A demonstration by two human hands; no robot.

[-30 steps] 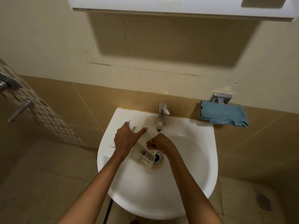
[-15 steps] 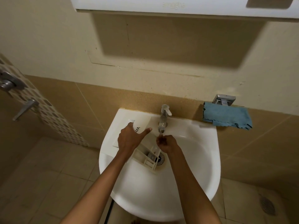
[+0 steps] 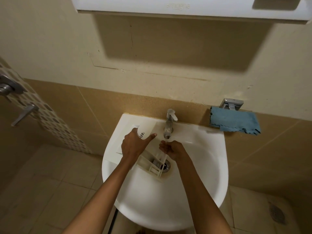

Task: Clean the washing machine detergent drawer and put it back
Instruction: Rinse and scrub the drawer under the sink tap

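Note:
The white detergent drawer [image 3: 148, 163] lies slanted in the white sink [image 3: 194, 191], its front panel resting on the sink's left rim and its compartments over the drain. My left hand [image 3: 135, 145] grips the drawer near its front panel, thumb stretched toward the tap. My right hand [image 3: 172, 149] is cupped, fingers loosely curled, under the chrome tap [image 3: 169, 123]. Water runs from the tap over that hand and down into the drawer's compartments.
A blue cloth [image 3: 234, 122] hangs on a chrome holder right of the sink. A white cabinet [image 3: 185, 9] juts out overhead. A door handle [image 3: 23, 114] sticks out at the left. Tiled floor with a floor drain [image 3: 276, 215] lies below.
My right hand has left the drawer's compartments and risen under the tap's spout, where water now runs over it. My left hand keeps its hold on the drawer.

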